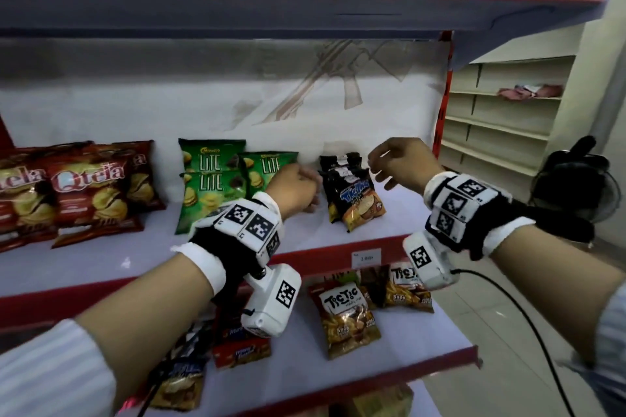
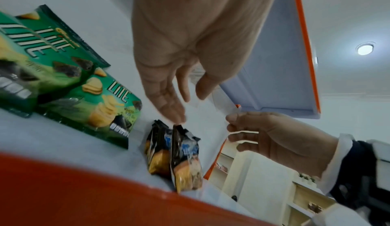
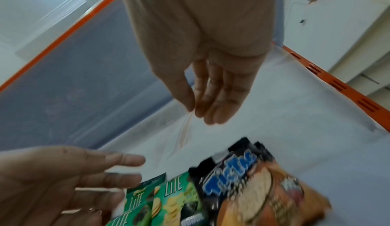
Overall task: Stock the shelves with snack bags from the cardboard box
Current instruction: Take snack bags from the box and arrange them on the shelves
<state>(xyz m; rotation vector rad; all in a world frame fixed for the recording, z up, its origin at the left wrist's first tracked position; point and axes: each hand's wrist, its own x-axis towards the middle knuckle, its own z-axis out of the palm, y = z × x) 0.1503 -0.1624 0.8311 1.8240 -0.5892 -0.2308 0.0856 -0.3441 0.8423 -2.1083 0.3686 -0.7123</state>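
Obs., standing beside the person at the red-edged shelf (image 1: 338, 249). Both hands are raised over its white surface, neither holding anything.

Left hand (image 1: 298, 188): fingers relaxed and nearly straight, slightly apart, tips just above the top edge of the black Tic Tac bags (image 1: 352, 193) (whether they touch, I cannot tell).

Right hand (image 1: 399, 162): fingers loosely extended, close together, thumb near the forefinger; palm empty, hovering to the right of the same bags.

Black Tic Tac bags: upright in a short row, blue "Tic Tac" lettering legible in the right wrist view.

Green bags (image 1: 216, 183) to their left read "LITE". Red bags (image 1: 84, 189) further left read "Qtela".

Lower shelf (image 1: 440, 332): brown bags (image 1: 345, 318) marked "Tic Tic"; a red pack (image 1: 242, 354), label blurred. A price tag (image 1: 366, 257) sits on the red edge, unreadable.

The cardboard box does not show in any view.
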